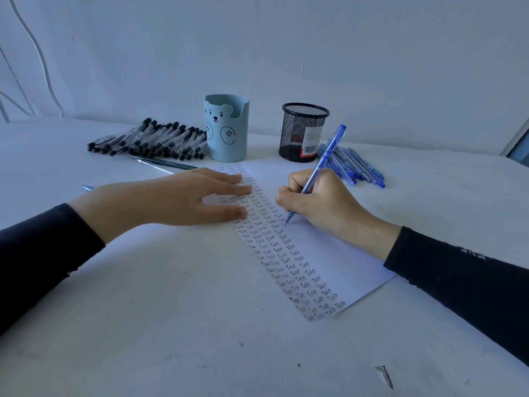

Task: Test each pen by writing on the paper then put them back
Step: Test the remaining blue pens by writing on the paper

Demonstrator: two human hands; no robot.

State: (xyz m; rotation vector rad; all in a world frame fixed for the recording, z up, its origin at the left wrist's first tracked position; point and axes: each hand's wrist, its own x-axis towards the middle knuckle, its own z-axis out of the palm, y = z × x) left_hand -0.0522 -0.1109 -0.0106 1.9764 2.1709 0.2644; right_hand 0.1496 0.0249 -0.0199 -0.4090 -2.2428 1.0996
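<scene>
A white sheet of paper [323,247] lies on the table, its left part filled with columns of the word "Test". My right hand [323,202] grips a blue pen [323,161] with its tip touching the paper beside the written columns. My left hand [183,196] rests flat on the sheet's left edge, fingers straight. A pile of several black-capped pens [151,140] lies at the back left. A pile of several blue pens [352,164] lies at the back right.
A light-blue bear pen cup [227,128] and a black mesh pen cup [303,131] stand behind the paper. A green pen [169,163] and a clear one lie near the bear cup. A blue cap [87,187] lies at the left. The wall is close behind.
</scene>
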